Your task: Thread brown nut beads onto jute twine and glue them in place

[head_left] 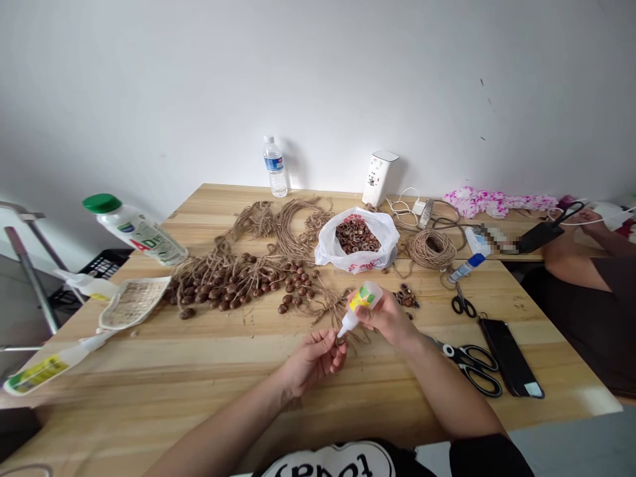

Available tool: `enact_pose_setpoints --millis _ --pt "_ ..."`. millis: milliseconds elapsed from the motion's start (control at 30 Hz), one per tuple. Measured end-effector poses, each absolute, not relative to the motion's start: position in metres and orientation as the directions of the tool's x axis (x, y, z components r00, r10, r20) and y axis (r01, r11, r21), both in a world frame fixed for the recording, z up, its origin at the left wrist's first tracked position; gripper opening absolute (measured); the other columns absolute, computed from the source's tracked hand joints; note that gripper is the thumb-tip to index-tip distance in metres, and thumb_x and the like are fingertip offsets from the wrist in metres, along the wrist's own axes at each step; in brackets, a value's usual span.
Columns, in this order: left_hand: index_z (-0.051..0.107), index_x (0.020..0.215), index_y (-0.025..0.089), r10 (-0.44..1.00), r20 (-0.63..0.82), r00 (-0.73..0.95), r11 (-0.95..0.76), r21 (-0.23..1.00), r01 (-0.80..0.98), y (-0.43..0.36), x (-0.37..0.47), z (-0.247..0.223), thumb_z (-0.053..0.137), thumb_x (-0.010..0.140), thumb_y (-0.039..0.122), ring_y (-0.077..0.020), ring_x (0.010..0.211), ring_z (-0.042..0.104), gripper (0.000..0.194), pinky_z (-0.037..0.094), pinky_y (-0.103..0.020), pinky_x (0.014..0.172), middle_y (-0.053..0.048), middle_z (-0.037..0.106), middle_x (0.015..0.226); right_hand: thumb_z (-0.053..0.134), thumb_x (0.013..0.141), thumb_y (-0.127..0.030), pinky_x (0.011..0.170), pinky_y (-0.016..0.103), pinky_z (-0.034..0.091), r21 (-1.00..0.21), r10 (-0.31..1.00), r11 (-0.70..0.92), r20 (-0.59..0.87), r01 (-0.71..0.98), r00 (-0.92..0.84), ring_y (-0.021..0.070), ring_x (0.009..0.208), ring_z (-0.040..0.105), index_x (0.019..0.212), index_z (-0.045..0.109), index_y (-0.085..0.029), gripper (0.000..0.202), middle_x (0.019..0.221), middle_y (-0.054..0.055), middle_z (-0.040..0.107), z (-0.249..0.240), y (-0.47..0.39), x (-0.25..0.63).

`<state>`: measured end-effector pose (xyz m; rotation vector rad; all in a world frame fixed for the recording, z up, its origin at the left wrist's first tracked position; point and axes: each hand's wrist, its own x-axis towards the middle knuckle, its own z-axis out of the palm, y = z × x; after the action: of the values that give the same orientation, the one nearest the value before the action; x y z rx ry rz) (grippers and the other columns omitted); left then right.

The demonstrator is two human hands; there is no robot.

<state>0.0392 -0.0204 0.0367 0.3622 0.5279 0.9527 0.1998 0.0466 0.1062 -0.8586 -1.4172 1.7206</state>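
My right hand [388, 319] is closed around a small glue bottle [365, 298] with a yellow and green label. The bottle is tilted, its white nozzle pointing down at my left hand [314, 359]. Between the fingertips of that left hand is a small brown shell piece [340, 341], and the nozzle tip is right at it; whether they touch I cannot tell. Beyond my hands lie loose twine strands [334, 301]. Close to my right hand are several dark shell pieces [407, 296]. A white plastic bag [325, 248] holds many brown shell pieces [356, 236].
Corded brown beads [223, 288] spread to the left. A twine coil [431, 249], scissors [479, 371], smaller scissors [463, 305] and a phone [511, 358] lie on the right. More glue bottles [50, 371] and a large white bottle [144, 232] are left. Another person's arm [576, 258] shows far right.
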Motion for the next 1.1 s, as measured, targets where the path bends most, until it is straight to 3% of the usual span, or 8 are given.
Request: enact_pose_setpoints --millis 100,233,1100 --pt "0.062 0.077 0.009 0.854 -0.264 0.447 0.517 0.514 -0.684 -0.0193 0.0386 0.037 0.074 0.071 0.031 -0.0086 0.048 0.053 0.025 0.035 -0.018 0.044 -0.005 0.063 0.066 0.076 0.066 -0.048 0.035 0.018 0.026 -0.954 0.9 -0.217 -0.115 -0.204 -0.421 0.0053 0.043 0.039 0.078 0.062 -0.013 0.039 0.064 0.0 0.057 0.0995 0.0492 0.1944" --pt "0.061 0.078 0.01 0.858 -0.263 0.441 0.512 0.5 -0.698 -0.0207 0.0389 0.0353 0.074 0.071 0.03 -0.0093 0.049 0.054 0.024 0.036 -0.018 0.044 -0.006 0.065 0.068 0.075 0.065 -0.048 0.034 0.016 0.022 -0.926 0.922 -0.278 -0.184 -0.254 -0.34 0.0046 0.04 0.037 0.074 0.062 -0.012 0.039 0.059 0.0 0.056 0.0962 0.051 0.1901" --pt "0.061 0.07 0.009 0.838 -0.221 0.499 0.54 0.474 -0.696 -0.022 0.0383 0.0396 0.073 0.072 0.033 -0.0078 0.045 0.053 0.027 0.038 -0.018 0.042 -0.004 0.063 0.063 0.077 0.061 -0.049 0.034 0.018 0.022 -0.92 0.929 -0.311 -0.241 -0.238 -0.282 0.0061 0.041 0.039 0.073 0.067 -0.011 0.041 0.056 0.001 0.057 0.0953 0.0533 0.1907"
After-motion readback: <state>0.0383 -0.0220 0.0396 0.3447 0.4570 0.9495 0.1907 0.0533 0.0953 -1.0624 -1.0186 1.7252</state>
